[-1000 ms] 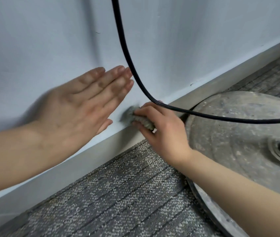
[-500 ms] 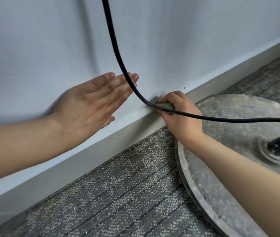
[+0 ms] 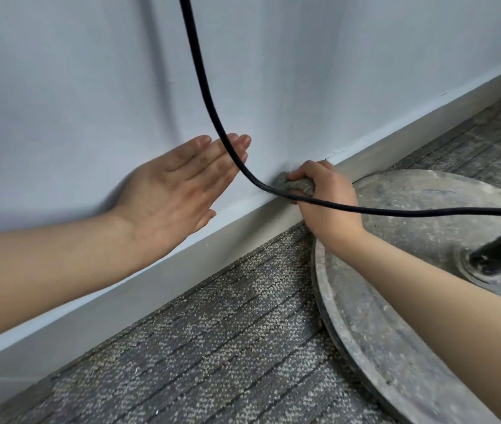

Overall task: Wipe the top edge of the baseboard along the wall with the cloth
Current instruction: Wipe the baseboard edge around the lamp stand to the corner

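Head view: right hand (image 3: 327, 203) fingers curl around grey cloth (image 3: 296, 185), pressing it on baseboard (image 3: 243, 223) top edge. Left hand (image 3: 175, 191) flat on wall (image 3: 90, 87), fingers straight together. Black cable (image 3: 209, 96) crosses the right-hand fingers.

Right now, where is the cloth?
Head view, right of centre: the right hand grips the cloth atop the baseboard, beside the round grey base.

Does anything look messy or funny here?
Yes. A black cable droops in front of the right hand and the cloth it grips, right where the wiping happens. The round base beside it looks dusty and smudged.
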